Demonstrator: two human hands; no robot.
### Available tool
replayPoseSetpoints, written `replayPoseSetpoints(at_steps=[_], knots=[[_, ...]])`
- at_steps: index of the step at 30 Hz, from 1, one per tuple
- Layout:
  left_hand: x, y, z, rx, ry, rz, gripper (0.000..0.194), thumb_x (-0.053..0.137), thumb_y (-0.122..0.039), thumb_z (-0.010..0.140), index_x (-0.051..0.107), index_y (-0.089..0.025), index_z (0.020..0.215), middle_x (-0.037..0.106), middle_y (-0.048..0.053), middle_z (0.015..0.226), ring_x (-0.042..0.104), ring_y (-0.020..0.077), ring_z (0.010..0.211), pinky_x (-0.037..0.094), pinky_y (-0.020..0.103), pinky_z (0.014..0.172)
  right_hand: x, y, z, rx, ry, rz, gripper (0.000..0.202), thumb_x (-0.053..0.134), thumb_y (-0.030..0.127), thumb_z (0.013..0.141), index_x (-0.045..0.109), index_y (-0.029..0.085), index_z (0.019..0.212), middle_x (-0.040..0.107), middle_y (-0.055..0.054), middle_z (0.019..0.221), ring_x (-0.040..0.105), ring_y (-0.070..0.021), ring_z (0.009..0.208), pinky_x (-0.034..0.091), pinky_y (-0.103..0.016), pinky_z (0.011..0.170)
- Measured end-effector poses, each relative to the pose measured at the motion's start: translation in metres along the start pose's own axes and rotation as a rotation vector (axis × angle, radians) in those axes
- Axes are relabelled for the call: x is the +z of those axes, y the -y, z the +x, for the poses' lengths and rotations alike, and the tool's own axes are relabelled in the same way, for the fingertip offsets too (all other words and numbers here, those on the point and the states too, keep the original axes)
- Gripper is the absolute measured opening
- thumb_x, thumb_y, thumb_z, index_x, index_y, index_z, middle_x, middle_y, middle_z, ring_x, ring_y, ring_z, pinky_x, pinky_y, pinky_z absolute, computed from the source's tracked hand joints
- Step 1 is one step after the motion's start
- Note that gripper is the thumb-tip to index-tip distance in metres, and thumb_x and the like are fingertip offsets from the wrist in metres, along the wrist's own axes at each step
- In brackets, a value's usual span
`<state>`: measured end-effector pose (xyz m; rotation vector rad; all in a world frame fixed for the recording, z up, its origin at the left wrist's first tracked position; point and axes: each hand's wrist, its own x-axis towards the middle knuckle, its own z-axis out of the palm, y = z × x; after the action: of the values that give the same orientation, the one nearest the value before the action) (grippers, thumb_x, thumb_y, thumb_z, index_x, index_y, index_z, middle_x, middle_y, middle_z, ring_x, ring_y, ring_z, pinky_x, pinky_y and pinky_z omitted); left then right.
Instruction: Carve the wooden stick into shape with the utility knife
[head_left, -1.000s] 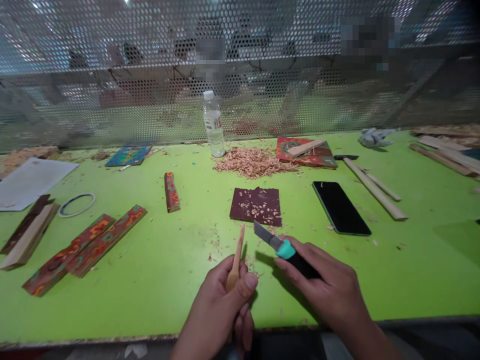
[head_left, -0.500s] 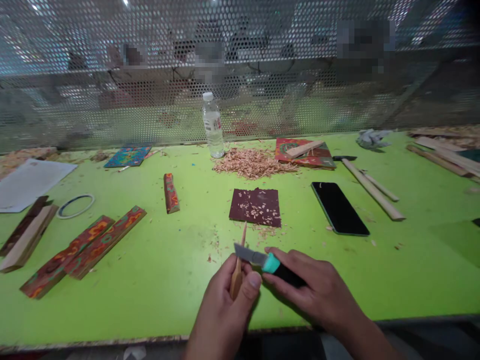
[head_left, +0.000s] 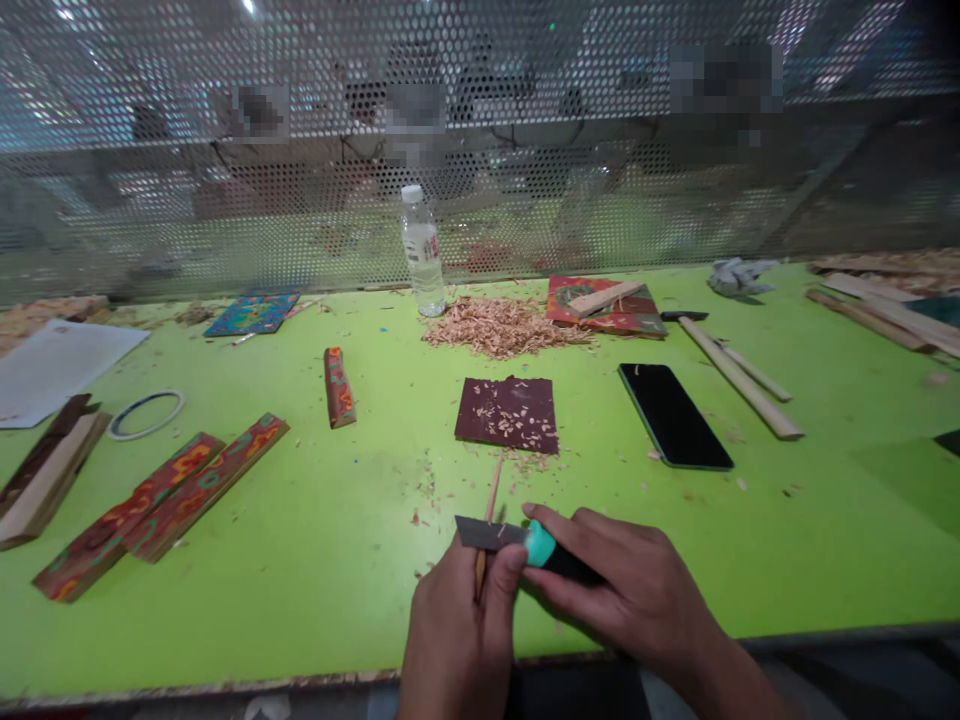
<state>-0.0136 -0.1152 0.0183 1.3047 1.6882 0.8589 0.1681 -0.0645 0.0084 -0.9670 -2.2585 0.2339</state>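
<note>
My left hand [head_left: 465,620] is closed around a thin, tapered wooden stick [head_left: 493,490], whose narrow end points away from me. In my right hand [head_left: 626,580] is a utility knife [head_left: 540,545] with a black and turquoise handle. Its wide blade lies across the stick, close above my left fingers, and my left thumb is at the blade's near edge. Just beyond the stick's tip lies a dark brown square of what looks like sandpaper [head_left: 502,415], sprinkled with wood shavings. The lower part of the stick is hidden in my left hand.
Beyond the square lie a pile of shavings [head_left: 502,328] and a water bottle [head_left: 424,260]. A phone [head_left: 675,415] and a hammer [head_left: 742,380] are on the right. Patterned wood strips [head_left: 210,485] and a tape ring [head_left: 146,415] lie left. A perforated metal screen [head_left: 300,220] stands behind.
The knife blade has moved down the stick toward my left hand and turned flatter across it. My left hand has rotated slightly, tilting the stick's tip a little to the right.
</note>
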Motion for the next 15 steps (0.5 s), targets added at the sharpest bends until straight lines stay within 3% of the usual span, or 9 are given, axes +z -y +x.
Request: replayPoseSetpoints(at_steps=[10, 15], knots=[[0.0013, 0.0001, -0.0009, -0.012, -0.078, 0.053, 0.030, 0.052, -0.047, 0.101, 0.067, -0.026, 0.087, 0.074, 0.002, 0.079, 0.071, 0.0264, 0.084, 0.041, 0.032, 0.071, 0.0009, 0.0019, -0.0001, -0.021, -0.049, -0.035, 0.042, 0.054, 0.044, 0.110, 0.074, 0.009, 0.122, 0.067, -0.001, 0.069, 0.066, -0.0136, 0.055, 0.048, -0.024, 0.052], [0.0019, 0.0002, -0.0009, -0.025, -0.090, 0.070, 0.037, 0.050, -0.055, 0.101, 0.063, -0.026, 0.082, 0.071, 0.000, 0.074, 0.065, 0.0238, 0.073, 0.038, 0.031, 0.068, 0.0028, 0.0032, -0.0016, -0.028, -0.078, -0.077, 0.039, 0.056, 0.043, 0.110, 0.074, 0.011, 0.123, 0.067, 0.000, 0.069, 0.065, -0.0139, 0.055, 0.047, -0.026, 0.054]])
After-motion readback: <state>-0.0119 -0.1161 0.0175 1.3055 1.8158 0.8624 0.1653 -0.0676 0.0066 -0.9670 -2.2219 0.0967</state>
